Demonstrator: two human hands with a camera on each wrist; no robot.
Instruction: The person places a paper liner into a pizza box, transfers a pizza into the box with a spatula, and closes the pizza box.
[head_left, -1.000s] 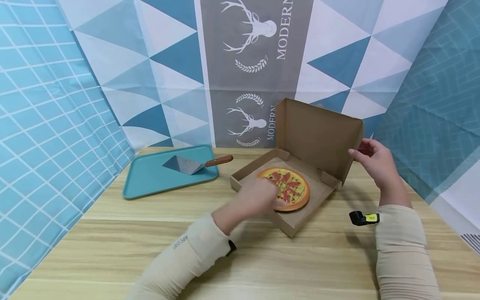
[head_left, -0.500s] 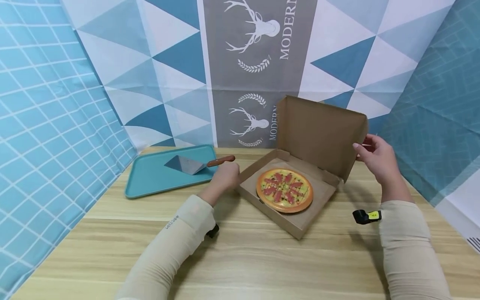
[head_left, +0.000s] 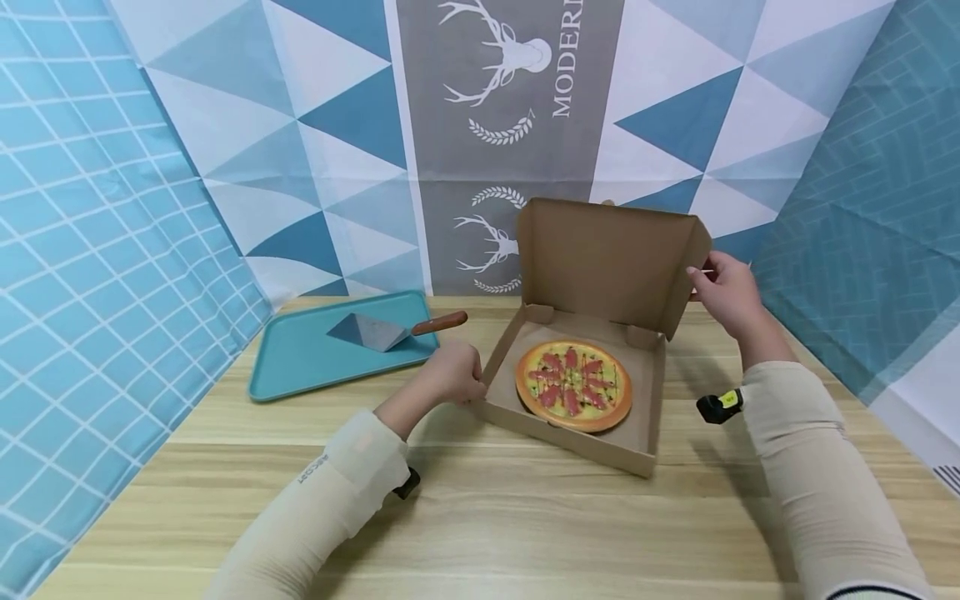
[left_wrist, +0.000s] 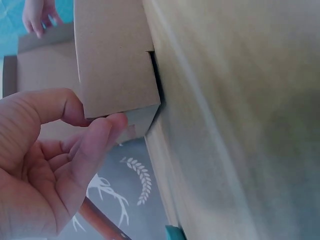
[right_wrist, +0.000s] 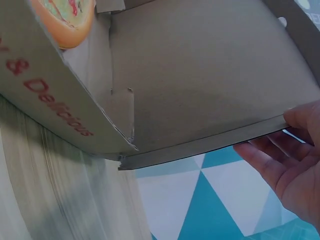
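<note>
An open cardboard pizza box (head_left: 592, 450) stands on the wooden table with a round pizza (head_left: 573, 385) in its base. At the box's front left corner, my left hand (head_left: 455, 372) pinches the wall; the left wrist view shows thumb and finger meeting at the cardboard edge (left_wrist: 120, 85). My right hand (head_left: 729, 293) grips the right side of the raised lid (head_left: 607, 262). In the right wrist view, the thumb (right_wrist: 300, 116) lies inside the lid's side flap and the other fingers are outside it. The lid leans slightly back from upright.
Left of the box lies a teal tray (head_left: 300, 367). A pizza server (head_left: 367, 331) rests on it, its wooden handle (head_left: 440, 322) sticking out over the tray's right edge towards the box. A patterned cloth wall (head_left: 337, 125) rises behind the table.
My left hand has gone from over the pizza to the box's front left corner. The box has turned so its front faces me more squarely, and the right hand has moved slightly left with the lid.
</note>
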